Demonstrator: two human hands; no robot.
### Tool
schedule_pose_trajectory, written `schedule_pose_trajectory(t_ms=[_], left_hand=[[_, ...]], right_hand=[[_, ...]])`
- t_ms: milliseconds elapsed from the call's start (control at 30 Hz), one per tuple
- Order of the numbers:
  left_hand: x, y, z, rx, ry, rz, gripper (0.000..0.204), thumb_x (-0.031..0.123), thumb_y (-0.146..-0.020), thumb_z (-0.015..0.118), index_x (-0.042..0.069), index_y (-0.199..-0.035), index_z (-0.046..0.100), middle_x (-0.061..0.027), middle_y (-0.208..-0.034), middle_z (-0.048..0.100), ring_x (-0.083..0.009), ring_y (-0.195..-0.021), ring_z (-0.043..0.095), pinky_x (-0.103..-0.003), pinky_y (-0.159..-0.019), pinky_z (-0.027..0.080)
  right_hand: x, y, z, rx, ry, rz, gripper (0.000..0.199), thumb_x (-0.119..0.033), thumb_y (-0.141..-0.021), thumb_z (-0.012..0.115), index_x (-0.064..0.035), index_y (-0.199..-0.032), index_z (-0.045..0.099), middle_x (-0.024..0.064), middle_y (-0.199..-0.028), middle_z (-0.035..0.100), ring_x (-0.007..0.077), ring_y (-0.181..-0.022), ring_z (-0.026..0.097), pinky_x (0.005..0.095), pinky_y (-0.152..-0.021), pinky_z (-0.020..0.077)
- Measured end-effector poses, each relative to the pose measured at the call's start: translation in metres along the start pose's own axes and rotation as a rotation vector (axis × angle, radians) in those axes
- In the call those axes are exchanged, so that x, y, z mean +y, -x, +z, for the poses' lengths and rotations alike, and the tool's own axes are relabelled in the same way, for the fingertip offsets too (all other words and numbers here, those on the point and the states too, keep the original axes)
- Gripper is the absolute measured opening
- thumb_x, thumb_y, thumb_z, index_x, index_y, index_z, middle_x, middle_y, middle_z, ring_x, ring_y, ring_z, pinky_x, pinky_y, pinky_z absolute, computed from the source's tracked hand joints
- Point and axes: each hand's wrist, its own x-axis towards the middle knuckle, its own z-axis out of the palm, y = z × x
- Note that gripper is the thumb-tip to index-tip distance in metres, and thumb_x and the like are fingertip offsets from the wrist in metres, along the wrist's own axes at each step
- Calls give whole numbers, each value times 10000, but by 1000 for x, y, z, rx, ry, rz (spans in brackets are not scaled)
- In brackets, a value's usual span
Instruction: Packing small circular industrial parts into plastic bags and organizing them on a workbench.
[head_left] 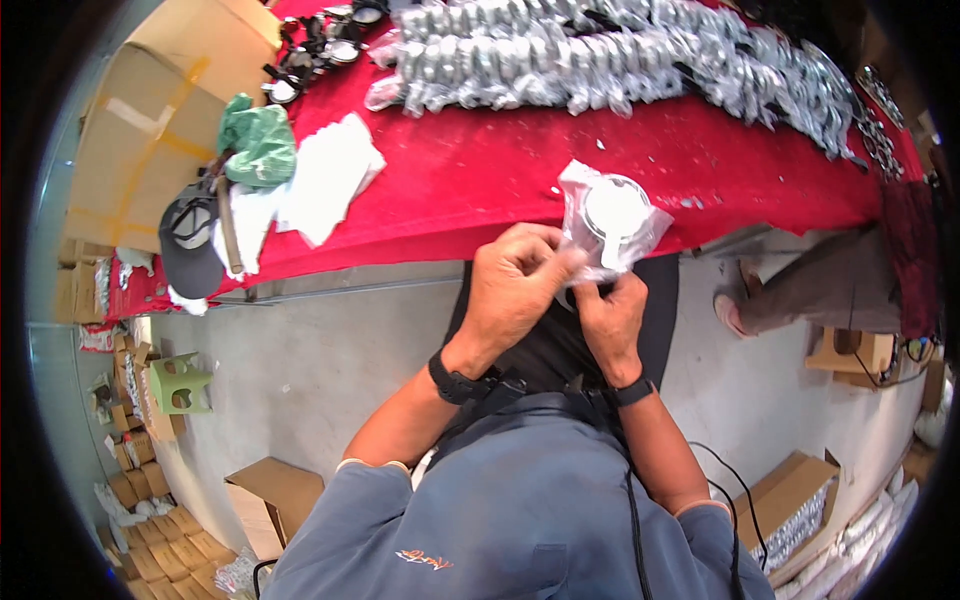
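A round, white-faced piece with a short stem (pixel 617 208) sits inside a clear plastic bag (pixel 652 232), above the front edge of the red-covered table. My left hand (pixel 512 285) pinches the bag's lower left side between thumb and fingers. My right hand (pixel 612 315) is closed at the bag's lower edge, just under the stem. What kind of piece it is I cannot make out, as glare washes out its face.
Rows of bagged silvery pieces (pixel 540 60) line the table's (pixel 480 160) far side. Black round-faced items (pixel 300 65), a green bag (pixel 258 145), white sheets (pixel 330 180) and a dark cap (pixel 190 240) lie left. Another person's leg (pixel 830 280) is at right; cartons (pixel 275 500) stand below.
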Motion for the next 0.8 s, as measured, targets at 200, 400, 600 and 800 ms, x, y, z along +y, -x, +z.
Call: schedule_pose_trajectory(t_ms=[200,400,600,800], left_hand=[[10,0,-11,-129,-112,11,328,35,-791,910,65,-757,585,38,-812,601,-59,-792,542,-257,-678,435],[11,-6,-28,-8,-125,63,299,23,-819,889,70,-887,601,57,-828,587,-40,-804,526,-240,-688,446],[48,-57,-81,427,-494,319,224,57,-862,859,45,-893,638,-9,-756,622,-81,-710,558,-278,-627,470],[54,-193,-229,344,-1246,668,136,28,-844,731,6,-932,630,-202,-881,672,-423,-840,682,-471,-724,529]], right_hand=[[-18,-9,12,-171,-50,-85,189,-64,-867,712,20,-1029,761,189,-825,762,304,-810,794,385,-701,574],[-29,-24,32,-315,-131,-46,293,-39,-845,682,19,-1125,747,181,-893,777,310,-855,785,385,-769,590],[-34,-70,29,-194,84,-163,455,-20,-874,773,13,-1312,653,171,-1158,739,257,-965,750,370,-747,596],[10,-137,-3,24,313,-378,206,-12,-892,738,1,-1095,707,176,-1006,743,341,-896,743,417,-803,591]])
